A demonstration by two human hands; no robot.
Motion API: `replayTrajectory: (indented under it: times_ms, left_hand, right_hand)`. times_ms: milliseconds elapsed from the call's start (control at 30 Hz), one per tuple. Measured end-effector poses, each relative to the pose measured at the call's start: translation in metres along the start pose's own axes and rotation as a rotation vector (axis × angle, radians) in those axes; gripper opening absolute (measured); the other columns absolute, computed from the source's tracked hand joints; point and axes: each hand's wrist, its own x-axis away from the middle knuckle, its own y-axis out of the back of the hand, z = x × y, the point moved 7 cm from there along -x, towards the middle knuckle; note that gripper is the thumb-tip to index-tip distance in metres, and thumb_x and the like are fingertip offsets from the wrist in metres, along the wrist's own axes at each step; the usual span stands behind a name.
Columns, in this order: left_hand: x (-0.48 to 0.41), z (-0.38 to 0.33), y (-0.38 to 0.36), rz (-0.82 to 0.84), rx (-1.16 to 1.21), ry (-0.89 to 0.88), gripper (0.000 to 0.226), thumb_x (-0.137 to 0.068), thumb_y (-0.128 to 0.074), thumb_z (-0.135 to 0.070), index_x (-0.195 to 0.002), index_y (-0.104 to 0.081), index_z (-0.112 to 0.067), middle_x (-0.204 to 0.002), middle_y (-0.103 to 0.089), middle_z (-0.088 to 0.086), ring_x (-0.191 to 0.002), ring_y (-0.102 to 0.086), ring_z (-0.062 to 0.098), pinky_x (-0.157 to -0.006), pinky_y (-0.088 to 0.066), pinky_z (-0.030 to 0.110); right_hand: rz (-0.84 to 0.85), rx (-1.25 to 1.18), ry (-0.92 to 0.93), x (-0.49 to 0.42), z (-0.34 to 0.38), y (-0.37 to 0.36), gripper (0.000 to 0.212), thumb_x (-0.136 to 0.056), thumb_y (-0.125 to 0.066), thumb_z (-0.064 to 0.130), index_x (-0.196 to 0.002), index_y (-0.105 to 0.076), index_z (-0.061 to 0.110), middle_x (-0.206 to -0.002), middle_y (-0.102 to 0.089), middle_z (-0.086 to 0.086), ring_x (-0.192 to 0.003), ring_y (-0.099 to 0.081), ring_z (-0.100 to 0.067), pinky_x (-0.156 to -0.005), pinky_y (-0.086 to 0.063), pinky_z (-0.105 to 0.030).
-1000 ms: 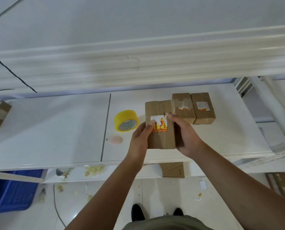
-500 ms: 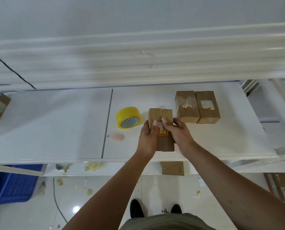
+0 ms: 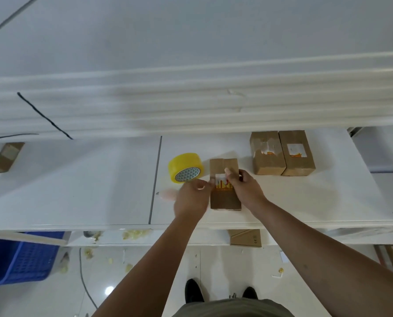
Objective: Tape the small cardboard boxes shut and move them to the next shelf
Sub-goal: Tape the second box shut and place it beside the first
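A small cardboard box [image 3: 224, 197] with a white and orange label lies on the white shelf [image 3: 305, 202]. My right hand [image 3: 243, 187] rests on its right side, with the thumb pressed on the label. My left hand [image 3: 192, 197] is blurred just left of the box, fingertips at its left edge. A yellow tape roll [image 3: 185, 167] stands behind my left hand. Two more small boxes [image 3: 267, 152] [image 3: 296, 152] lie side by side at the back right.
Another box [image 3: 0, 156] sits at the far left on the neighbouring shelf panel. A pinkish object [image 3: 168, 193] lies beside the panel seam. A blue crate [image 3: 19, 257] and a flat carton [image 3: 245, 236] are below the shelf. An upper shelf overhangs the back.
The box has come down from my hands onto the shelf. My left hand has slid off it toward the left, nearer the tape roll; my right hand stays on it.
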Motion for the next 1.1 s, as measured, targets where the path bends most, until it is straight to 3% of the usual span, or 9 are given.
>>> replayTrajectory:
  times_ms: [67,133,267,400,500,667,900,1033,1100]
  left_hand:
    - [0.0,0.005,0.048,-0.302,0.07,-0.027,0.023,-0.093,-0.062,-0.054,-0.091,-0.071,-0.033,-0.084,-0.075,-0.01,-0.084,-0.075,0.019,-0.074,-0.053,0.031]
    - [-0.006,0.012,0.085,-0.479,0.173,-0.086,0.021,-0.089,-0.075,-0.043,-0.103,-0.063,-0.031,-0.098,-0.068,-0.01,-0.091,-0.068,0.02,-0.073,-0.044,0.03]
    - [-0.056,0.016,0.094,-0.066,0.065,-0.154,0.081,-0.082,-0.089,-0.04,-0.149,-0.049,-0.02,-0.133,-0.05,0.002,-0.12,-0.055,0.024,-0.106,-0.047,0.04]
    - [-0.086,0.027,0.1,0.246,-0.336,-0.212,0.106,-0.078,-0.09,-0.05,-0.163,-0.033,-0.022,-0.154,-0.048,0.005,-0.143,-0.039,0.031,-0.121,-0.034,0.052]
    - [-0.094,0.034,0.09,0.35,-0.436,-0.194,0.083,-0.078,-0.091,-0.046,-0.15,-0.055,-0.024,-0.149,-0.056,0.009,-0.143,-0.044,0.034,-0.119,-0.038,0.051]
    - [-0.1,0.04,0.073,0.306,-0.356,-0.135,0.051,-0.077,-0.092,-0.031,-0.119,-0.071,-0.011,-0.12,-0.07,0.016,-0.12,-0.062,0.039,-0.102,-0.054,0.05]
    - [-0.111,0.049,0.06,0.267,-0.352,-0.16,0.047,-0.091,-0.072,-0.012,-0.137,-0.062,-0.013,-0.141,-0.046,0.015,-0.129,-0.05,0.039,-0.112,-0.044,0.048]
    - [-0.111,0.044,0.066,0.243,-0.28,-0.169,0.01,-0.092,-0.066,-0.008,-0.099,-0.07,-0.013,-0.116,-0.063,0.017,-0.105,-0.062,0.037,-0.091,-0.056,0.046]
    - [-0.112,0.046,0.069,0.296,-0.172,-0.085,0.021,-0.094,-0.057,-0.003,-0.097,-0.074,-0.015,-0.101,-0.07,0.014,-0.093,-0.064,0.033,-0.08,-0.054,0.039]
  right_hand:
    - [-0.008,0.166,-0.015,-0.009,-0.001,0.0,0.076,-0.095,-0.04,0.08,-0.142,-0.058,0.022,-0.135,-0.053,-0.009,-0.134,-0.041,-0.033,-0.109,-0.038,-0.048]
    - [-0.01,0.201,-0.039,-0.013,-0.003,0.0,0.08,-0.095,-0.039,0.08,-0.145,-0.055,0.02,-0.14,-0.045,-0.012,-0.14,-0.034,-0.036,-0.116,-0.031,-0.051]
    - [-0.05,0.203,-0.005,-0.011,0.001,0.002,0.078,-0.097,-0.05,0.07,-0.155,-0.043,0.018,-0.152,-0.036,-0.016,-0.144,-0.035,-0.04,-0.116,-0.035,-0.051]
    - [-0.246,0.409,0.273,0.001,0.042,0.011,0.072,-0.095,-0.068,0.045,-0.155,-0.039,0.02,-0.147,-0.046,-0.014,-0.137,-0.045,-0.035,-0.11,-0.042,-0.048]
    - [-0.212,0.606,0.584,0.01,0.095,-0.013,0.082,-0.089,-0.071,0.034,-0.161,-0.033,0.024,-0.14,-0.055,-0.007,-0.132,-0.048,-0.031,-0.108,-0.04,-0.046]
    - [0.166,0.827,0.624,0.001,0.128,-0.081,0.087,-0.09,-0.074,0.033,-0.163,-0.027,0.034,-0.158,-0.041,-0.002,-0.144,-0.037,-0.03,-0.114,-0.037,-0.047]
    - [0.085,0.796,0.678,0.0,0.142,-0.079,0.058,-0.086,-0.072,0.02,-0.14,-0.052,0.025,-0.129,-0.054,-0.004,-0.117,-0.054,-0.03,-0.091,-0.049,-0.041]
    - [0.076,0.771,0.699,0.006,0.142,-0.078,0.057,-0.085,-0.076,0.02,-0.137,-0.054,0.025,-0.127,-0.054,-0.003,-0.117,-0.053,-0.029,-0.085,-0.048,-0.038]
    - [0.063,0.765,0.706,0.007,0.144,-0.079,0.056,-0.085,-0.076,0.019,-0.136,-0.054,0.026,-0.127,-0.054,-0.002,-0.118,-0.052,-0.028,-0.085,-0.046,-0.036]
